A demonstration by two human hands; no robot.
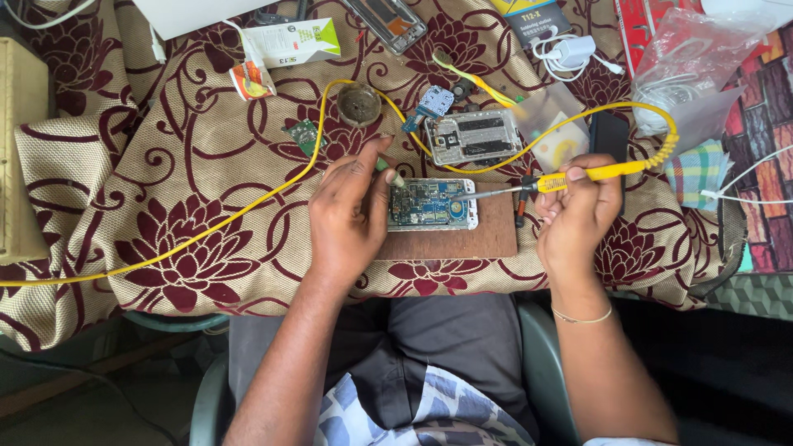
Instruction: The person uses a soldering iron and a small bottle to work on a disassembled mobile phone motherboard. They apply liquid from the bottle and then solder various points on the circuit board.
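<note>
Right hand (578, 206) grips a yellow soldering iron (570, 177), tip on the opened phone (432, 204) sitting on a wooden board (487, 235). Left hand (351, 211) pinches a small green-handled tool (390, 172) beside the phone.

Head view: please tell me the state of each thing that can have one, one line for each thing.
opened phone: back off, circuit board bare, flat on the wooden board.
soldering iron: gripped in the right hand, tip at the phone's right edge.
left hand: resting at the phone's left edge, pinching a small green-tipped thing.
second phone frame: opened, lying untouched.
round tin: lid off.
</note>
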